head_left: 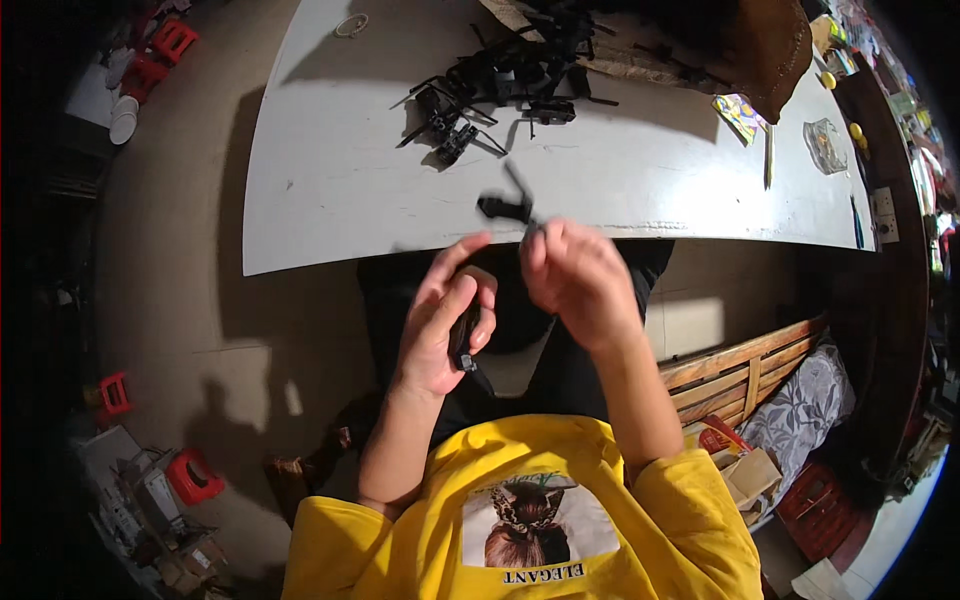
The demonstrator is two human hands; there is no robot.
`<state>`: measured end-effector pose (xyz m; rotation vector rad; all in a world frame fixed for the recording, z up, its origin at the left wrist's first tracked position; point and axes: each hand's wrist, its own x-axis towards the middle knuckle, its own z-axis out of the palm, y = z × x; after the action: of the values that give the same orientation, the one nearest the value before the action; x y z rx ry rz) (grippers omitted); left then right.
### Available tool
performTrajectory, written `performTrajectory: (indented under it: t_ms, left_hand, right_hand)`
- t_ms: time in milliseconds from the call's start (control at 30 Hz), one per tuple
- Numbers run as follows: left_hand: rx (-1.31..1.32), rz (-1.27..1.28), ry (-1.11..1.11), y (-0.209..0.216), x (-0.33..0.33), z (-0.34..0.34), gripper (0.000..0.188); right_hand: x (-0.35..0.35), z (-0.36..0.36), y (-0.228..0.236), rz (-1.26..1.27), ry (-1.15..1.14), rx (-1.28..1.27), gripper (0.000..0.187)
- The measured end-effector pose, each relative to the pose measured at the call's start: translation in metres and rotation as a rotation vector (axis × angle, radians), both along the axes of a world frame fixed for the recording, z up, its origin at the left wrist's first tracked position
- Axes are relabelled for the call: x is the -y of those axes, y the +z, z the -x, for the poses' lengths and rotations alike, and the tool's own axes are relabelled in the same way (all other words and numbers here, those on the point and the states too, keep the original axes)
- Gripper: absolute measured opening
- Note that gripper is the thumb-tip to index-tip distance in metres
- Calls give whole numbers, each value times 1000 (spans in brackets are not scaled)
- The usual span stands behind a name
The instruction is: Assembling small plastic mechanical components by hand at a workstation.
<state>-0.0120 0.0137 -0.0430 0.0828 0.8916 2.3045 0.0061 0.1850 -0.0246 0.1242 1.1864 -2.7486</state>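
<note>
My left hand (pixel 437 325), just off the table's front edge, is closed around a small dark piece (pixel 464 335); fingers hide most of it. A short greyish tip pokes out below the palm. My right hand (pixel 585 282) pinches a black plastic part with thin arms (pixel 507 207), raised over the table edge and slightly blurred. The two hands are apart. Farther back on the white table (pixel 640 170) lies a loose pile of similar black parts (pixel 500 80), several with thin arms sticking out.
A brown bag (pixel 785 60) with dark contents spreads across the table's back. A hair tie-like ring (pixel 351 25), a colourful packet (pixel 738 117) and a clear glass dish (pixel 825 146) lie near the edges. A wooden bench (pixel 745 375) stands at the right, red stools (pixel 193 476) at the left.
</note>
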Motion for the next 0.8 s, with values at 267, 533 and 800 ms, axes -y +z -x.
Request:
performTrajectory:
  t_ms: [267,533,800]
  left_hand:
    - [-434,421,55,11,-1,-10,24]
    - [-591,603,82,18,-9,-22,19]
    - [-555,448,125,7,-10,-26,13]
  right_hand:
    - [16,-25,0,-49,4,97,42]
    - [22,-32,7,-779,-2,-68,36]
    - [33,-38,-9,-1346,-351,-503,23]
